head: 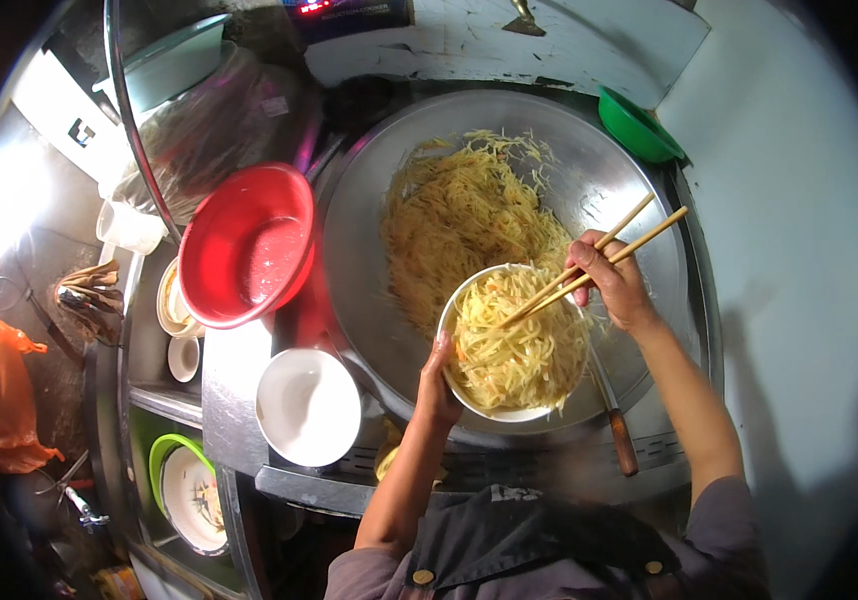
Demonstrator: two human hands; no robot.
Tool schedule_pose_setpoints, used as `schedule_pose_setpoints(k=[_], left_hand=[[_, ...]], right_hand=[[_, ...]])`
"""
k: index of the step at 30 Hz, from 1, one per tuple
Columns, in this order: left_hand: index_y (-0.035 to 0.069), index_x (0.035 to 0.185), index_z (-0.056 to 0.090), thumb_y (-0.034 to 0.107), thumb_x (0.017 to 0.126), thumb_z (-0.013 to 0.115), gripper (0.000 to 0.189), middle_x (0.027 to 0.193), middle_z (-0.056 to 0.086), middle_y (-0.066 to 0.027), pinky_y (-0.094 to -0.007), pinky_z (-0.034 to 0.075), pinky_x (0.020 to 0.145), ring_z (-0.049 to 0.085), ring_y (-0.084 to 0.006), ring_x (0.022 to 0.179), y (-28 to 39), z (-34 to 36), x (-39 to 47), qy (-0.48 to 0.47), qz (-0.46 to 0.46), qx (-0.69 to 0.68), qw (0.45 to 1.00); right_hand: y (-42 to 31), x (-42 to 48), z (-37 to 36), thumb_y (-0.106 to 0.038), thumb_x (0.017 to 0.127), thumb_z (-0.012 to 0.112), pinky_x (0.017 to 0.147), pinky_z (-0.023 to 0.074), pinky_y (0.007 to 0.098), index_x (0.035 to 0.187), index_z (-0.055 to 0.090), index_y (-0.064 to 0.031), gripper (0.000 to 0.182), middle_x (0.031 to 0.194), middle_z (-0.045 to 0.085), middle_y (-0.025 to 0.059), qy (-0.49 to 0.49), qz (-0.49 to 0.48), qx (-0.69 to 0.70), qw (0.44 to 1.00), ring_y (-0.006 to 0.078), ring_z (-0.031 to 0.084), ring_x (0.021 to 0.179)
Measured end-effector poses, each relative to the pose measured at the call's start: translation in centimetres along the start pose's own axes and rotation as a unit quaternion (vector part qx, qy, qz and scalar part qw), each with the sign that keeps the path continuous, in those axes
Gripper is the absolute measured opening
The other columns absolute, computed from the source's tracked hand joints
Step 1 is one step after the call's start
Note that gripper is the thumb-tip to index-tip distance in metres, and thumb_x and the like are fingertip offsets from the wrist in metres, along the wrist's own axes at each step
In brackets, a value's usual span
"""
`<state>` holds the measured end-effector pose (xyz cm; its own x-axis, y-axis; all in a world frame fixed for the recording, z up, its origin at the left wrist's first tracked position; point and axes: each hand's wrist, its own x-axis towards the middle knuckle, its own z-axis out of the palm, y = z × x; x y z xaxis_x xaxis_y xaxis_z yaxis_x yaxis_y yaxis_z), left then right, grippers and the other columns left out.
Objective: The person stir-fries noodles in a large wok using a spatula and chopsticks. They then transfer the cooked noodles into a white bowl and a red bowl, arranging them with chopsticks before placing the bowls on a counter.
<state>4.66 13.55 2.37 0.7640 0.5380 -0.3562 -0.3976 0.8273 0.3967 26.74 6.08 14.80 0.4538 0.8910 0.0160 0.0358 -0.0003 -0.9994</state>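
My left hand (440,386) grips the left rim of a white bowl (449,352), heaped with pale yellow shreds (515,360) that look like cooked potato, with a few orange bits. Between the fingers of my right hand (612,281) is a pair of wooden chopsticks (627,244), their tips resting in the shreds. The bowl is held over the near side of a wide metal wok (586,187). More of the same shreds (466,217) lie in a large pile in the wok. A utensil with a wooden handle (623,442) leans across the wok's near rim, its head hidden behind the bowl.
Left of the wok are a red plastic basin (249,247) and a white bowl (309,407). A green bowl (639,127) sits at the back right against the wall (774,187). An induction cooker (354,16) stands behind. Lower left, shelves hold an enamel basin (188,499).
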Motion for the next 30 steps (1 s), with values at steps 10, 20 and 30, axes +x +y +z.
schedule_pose_setpoints(k=[10,20,30], left_hand=[[0.004,0.129,0.036,0.042,0.091,0.042,0.054,0.123,0.048,-0.0179,-0.0427,0.044,0.091,0.052,-0.0311,0.108,0.1,-0.2,0.0,-0.019,0.020,-0.024,0.999],[0.002,0.130,0.037,0.044,0.091,0.040,0.057,0.126,0.047,-0.0178,-0.0430,0.042,0.094,0.051,-0.0300,0.112,1.3,1.5,0.4,-0.055,0.030,0.017,0.998],[0.007,0.131,0.037,0.035,0.092,0.043,0.048,0.126,0.047,-0.0127,-0.0400,0.041,0.096,0.049,-0.0272,0.113,0.6,1.3,0.9,-0.061,0.052,-0.036,0.996]], right_hand=[[-7.6,-4.2,-5.1,-0.030,0.090,0.054,0.039,0.0337,0.0150,0.075,0.049,-0.0060,0.028,0.065,0.049,0.0019,0.030,-0.058,-0.076,0.995,0.0034,0.042,0.046],[-6.5,-3.7,1.8,-0.020,0.087,0.058,0.051,0.0406,0.0258,0.070,0.053,-0.0039,0.024,0.060,0.050,0.0032,-0.214,-0.088,-0.275,0.933,0.0110,0.046,0.050],[-9.4,0.3,7.0,-0.027,0.085,0.057,0.064,0.0438,0.0351,0.071,0.056,-0.0006,0.030,0.063,0.054,0.0131,-0.273,-0.055,-0.309,0.909,0.0225,0.053,0.059]])
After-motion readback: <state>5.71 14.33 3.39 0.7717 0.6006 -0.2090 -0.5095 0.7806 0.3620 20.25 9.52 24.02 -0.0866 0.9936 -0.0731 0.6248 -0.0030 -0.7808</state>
